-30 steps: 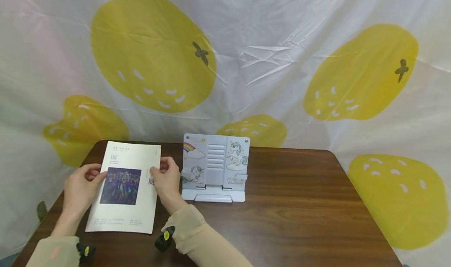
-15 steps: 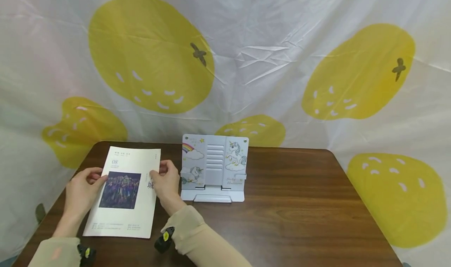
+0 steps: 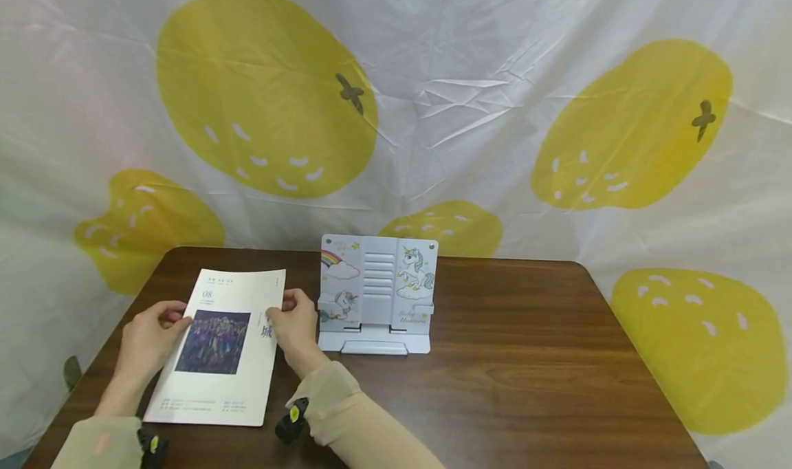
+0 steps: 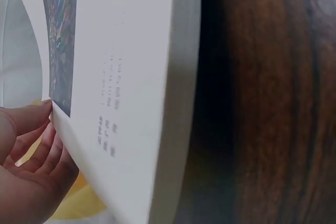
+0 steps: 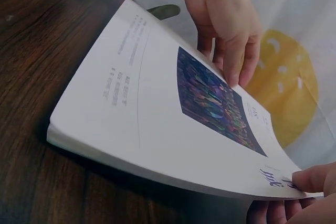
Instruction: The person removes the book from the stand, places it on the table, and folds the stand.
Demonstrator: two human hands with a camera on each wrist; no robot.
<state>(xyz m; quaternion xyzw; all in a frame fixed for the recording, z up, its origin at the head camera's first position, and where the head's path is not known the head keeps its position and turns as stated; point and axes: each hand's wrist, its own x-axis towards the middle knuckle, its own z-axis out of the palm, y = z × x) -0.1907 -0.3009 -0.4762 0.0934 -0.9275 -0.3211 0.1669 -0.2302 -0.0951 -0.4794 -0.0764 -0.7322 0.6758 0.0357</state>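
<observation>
Cream-covered book (image 3: pixel 219 345) sits lower left of frame on the table (image 3: pixel 495 359), far edge tilted up. Left hand (image 3: pixel 145 338) fingers grip its left edge; right hand (image 3: pixel 295 324) fingers pinch its right edge. Unicorn book stand (image 3: pixel 377 293) upright just right of it.

A dark wooden tabletop (image 3: pixel 526 359) with rounded corners carries two things. A pale bookstand (image 3: pixel 377 293) with unicorn pictures stands upright near the far edge. Just left of the bookstand a cream book (image 3: pixel 223 345) rests by its near edge, its far end raised off the wood.
</observation>
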